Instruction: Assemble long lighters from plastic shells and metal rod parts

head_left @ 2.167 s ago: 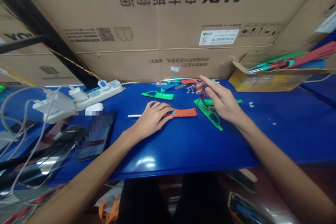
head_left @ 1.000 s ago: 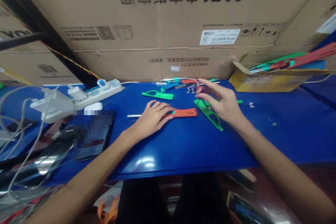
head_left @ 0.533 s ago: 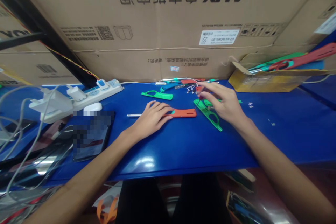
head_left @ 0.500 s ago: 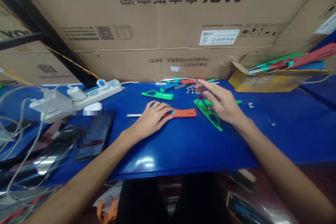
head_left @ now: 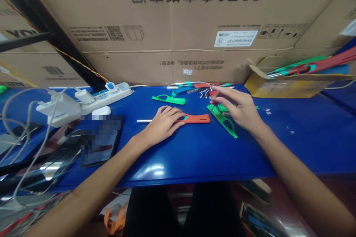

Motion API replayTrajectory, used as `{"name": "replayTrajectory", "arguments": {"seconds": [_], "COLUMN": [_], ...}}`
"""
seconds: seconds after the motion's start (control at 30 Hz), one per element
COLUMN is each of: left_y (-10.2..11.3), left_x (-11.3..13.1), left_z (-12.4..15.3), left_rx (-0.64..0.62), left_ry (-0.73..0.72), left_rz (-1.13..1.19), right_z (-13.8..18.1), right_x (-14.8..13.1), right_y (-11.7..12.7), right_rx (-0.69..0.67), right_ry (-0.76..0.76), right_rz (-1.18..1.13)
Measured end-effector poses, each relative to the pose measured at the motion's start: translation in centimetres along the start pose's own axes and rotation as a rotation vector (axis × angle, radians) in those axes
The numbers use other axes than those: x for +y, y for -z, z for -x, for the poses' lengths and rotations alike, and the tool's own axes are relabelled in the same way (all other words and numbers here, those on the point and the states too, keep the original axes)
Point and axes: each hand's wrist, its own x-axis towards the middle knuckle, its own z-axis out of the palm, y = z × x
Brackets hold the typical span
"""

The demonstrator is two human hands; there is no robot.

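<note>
An orange long-nosed lighter (head_left: 197,119) lies flat on the blue table (head_left: 172,155), its metal tube (head_left: 143,121) pointing left. My left hand (head_left: 164,124) is closed over its middle, holding it against the surface. In my right hand (head_left: 240,109), thumb and fingers pinch a small red-handled screwdriver (head_left: 213,98). The screwdriver stands tilted, with its tip at the lighter's right end; whether it sits in a screw is too small to see. Just right of that end lie green lighter shell halves (head_left: 226,122), partly under my right hand. Another green shell half (head_left: 168,99) rests behind my left hand.
Behind the hands lie blue and red lighter parts with metal tubes (head_left: 191,86). A yellow-taped carton (head_left: 280,86) of lighters stands back right. To the left are a power strip (head_left: 118,94) with plugs and cables, and a phone (head_left: 115,144). Large cardboard boxes (head_left: 144,14) wall the back.
The camera view has shifted slightly, moving everything a little to the right. Both hands keep their hold; the screwdriver leans a bit more.
</note>
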Motion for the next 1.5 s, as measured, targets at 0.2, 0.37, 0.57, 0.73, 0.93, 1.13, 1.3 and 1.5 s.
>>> {"name": "replayTrajectory", "arguments": {"seconds": [0.2,0.37,0.57,0.73,0.93,1.13,1.3,1.5], "left_y": [0.03,-0.02,0.0,0.0,-0.01,-0.08,-0.05,-0.11], "left_x": [0.0,-0.05,-0.01,-0.01,-0.01,-0.07,-0.05,-0.06], "left_z": [-0.02,0.0,0.0,-0.02,-0.03,-0.01,0.0,-0.03], "left_rx": [-0.005,0.001,0.003,0.01,0.006,0.013,0.014,0.015], "left_ry": [0.002,-0.005,-0.007,-0.007,-0.004,-0.006,-0.01,-0.013], "left_rz": [0.0,-0.005,-0.003,-0.007,0.0,-0.004,-0.007,-0.022], "right_z": [0.14,0.01,-0.19,-0.15,-0.07,-0.1,-0.05,0.04], "right_x": [0.48,0.13,-0.34,-0.12,-0.1,-0.3,-0.4,-0.01], "right_y": [-0.06,-0.16,0.17,0.37,0.34,0.16,0.04,-0.16], "right_rx": [-0.043,0.037,-0.06,0.022,-0.033,0.014,-0.045,0.024], "right_ry": [-0.049,-0.025,-0.039,-0.009,-0.054,-0.016,-0.06,0.008], "right_rz": [-0.038,-0.046,-0.071,-0.008,-0.075,-0.003,-0.171,-0.061]}}
